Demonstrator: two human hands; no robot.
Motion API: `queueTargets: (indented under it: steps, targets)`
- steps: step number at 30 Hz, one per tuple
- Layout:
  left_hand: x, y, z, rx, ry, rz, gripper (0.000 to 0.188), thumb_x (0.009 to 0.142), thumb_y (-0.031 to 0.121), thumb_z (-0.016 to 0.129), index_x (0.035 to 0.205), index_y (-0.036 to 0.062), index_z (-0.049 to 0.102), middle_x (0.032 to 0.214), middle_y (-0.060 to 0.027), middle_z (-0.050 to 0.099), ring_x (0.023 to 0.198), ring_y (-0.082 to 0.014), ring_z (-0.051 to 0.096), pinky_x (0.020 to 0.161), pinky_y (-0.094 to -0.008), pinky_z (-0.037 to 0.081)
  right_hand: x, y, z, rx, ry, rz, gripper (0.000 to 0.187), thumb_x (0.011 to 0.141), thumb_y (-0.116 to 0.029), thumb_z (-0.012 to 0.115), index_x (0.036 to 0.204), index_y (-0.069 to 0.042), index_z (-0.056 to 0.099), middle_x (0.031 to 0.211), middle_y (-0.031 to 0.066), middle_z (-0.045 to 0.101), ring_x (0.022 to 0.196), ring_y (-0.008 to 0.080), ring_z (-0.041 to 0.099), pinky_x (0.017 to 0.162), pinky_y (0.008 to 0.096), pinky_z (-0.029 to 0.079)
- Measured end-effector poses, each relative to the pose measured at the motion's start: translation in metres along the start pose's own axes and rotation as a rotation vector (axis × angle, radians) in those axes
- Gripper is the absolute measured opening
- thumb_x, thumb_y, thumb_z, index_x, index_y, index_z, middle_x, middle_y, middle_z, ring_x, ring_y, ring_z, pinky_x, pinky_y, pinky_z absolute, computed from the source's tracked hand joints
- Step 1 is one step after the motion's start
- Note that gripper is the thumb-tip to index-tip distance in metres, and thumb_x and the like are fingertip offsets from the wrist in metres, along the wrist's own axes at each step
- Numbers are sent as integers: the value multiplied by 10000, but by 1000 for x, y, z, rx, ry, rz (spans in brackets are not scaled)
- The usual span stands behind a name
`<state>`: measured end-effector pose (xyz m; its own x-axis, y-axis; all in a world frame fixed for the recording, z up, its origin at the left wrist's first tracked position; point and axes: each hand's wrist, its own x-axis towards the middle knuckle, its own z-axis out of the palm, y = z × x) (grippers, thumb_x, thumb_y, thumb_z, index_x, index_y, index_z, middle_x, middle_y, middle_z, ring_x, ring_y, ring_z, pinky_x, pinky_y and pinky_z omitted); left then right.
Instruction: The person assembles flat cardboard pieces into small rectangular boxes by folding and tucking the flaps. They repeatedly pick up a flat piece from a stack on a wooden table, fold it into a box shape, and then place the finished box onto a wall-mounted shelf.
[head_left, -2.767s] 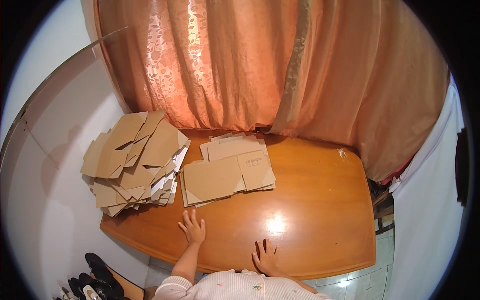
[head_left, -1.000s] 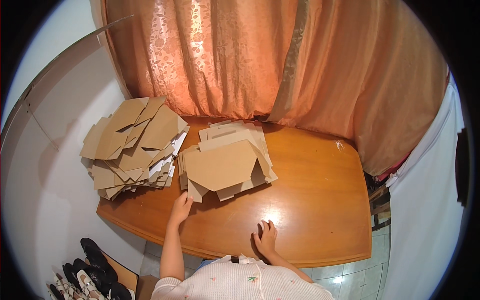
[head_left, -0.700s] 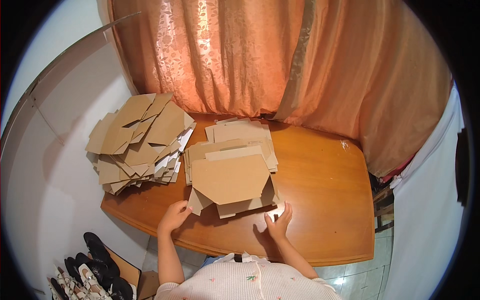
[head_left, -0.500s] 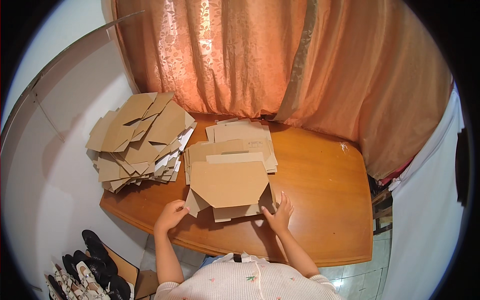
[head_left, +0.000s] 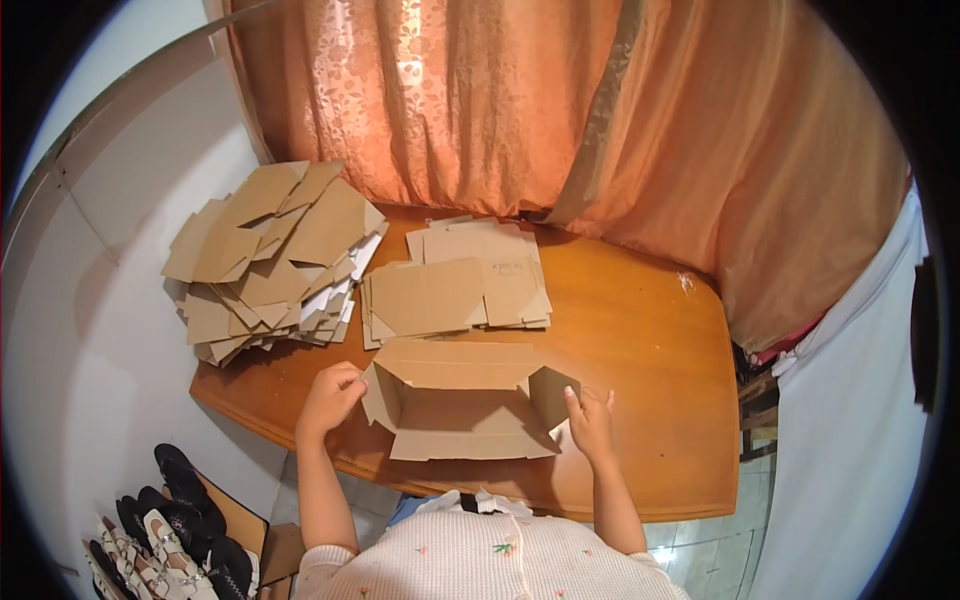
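Orange-brown curtain [head_left: 480,110] hung behind; below it, a broad polished wooden table [head_left: 650,420].

At the table's left, a tall, untidy heap of flattened cartons [head_left: 270,245], some edges white. At mid-table, a lower, squarer stack of flat cartons [head_left: 425,300].

Just in front of that stack, at the near side of the table and between the hands, a plain brown cardboard box [head_left: 470,410], partly opened out, mouth upward and toward the wearer. Whether its underside is touching the tabletop cannot be told. Judged light and fairly stiff in its panels, limp at the creases; little slip expected on matte board, but thin edges likely to be bent if squeezed. Best taken by both end flaps, low near the creases, with the pull kept even.

Inside the box, only bare, shaded board is seen; nothing is contained. The stacked cartons lie flat, so no load is held there.

Left flap apparently pinched between thumb and fingers of the left hand [head_left: 333,395]. Right thumb laid against the right flap, fingers of the right hand [head_left: 592,420] loosely curled outside; whether a firm pinch is made there cannot be told.
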<state>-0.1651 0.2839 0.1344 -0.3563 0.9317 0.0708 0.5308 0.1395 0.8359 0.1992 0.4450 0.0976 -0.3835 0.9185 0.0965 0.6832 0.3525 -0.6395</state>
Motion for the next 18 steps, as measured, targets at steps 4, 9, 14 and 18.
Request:
queueTargets:
  steps: [4, 9, 14, 18]
  targets:
    - [11, 5, 12, 13, -223, -84, 205, 758, 123, 549, 668, -60, 570, 679, -98, 558, 639, -156, 524, 609, -289, 418, -16, 7, -20, -37, -65, 116, 478, 956, -381, 428, 702, -2, 567, 661, 156, 561, 717, 341, 565, 1063, 569, 181]
    - [26, -13, 34, 97, -427, -107, 260, 798, 209, 548, 704, -29, 597, 593, -97, 534, 549, -158, 489, 548, -315, 419, -33, 1, -29, -126, -47, 193, 486, 940, -377, 450, 659, 0, 573, 573, 172, 556, 678, 358, 593, 1065, 556, 205]
    - [37, 0, 54, 198, -357, -138, 310, 857, 267, 569, 725, -8, 625, 653, -97, 597, 645, -184, 558, 617, -309, 446, -36, 15, -23, -111, -24, 241, 312, 909, -339, 501, 973, -58, 619, 831, 139, 667, 844, 308, 643, 1069, 570, 186]
    - [34, -1, 54, 250, -191, -102, 287, 839, 324, 604, 890, 43, 624, 821, -123, 647, 758, -251, 615, 696, -360, 473, -34, 20, -11, -82, -8, 221, 401, 885, -312, 532, 1239, -125, 508, 1087, 115, 640, 1028, 269, 605, 1066, 587, 176]
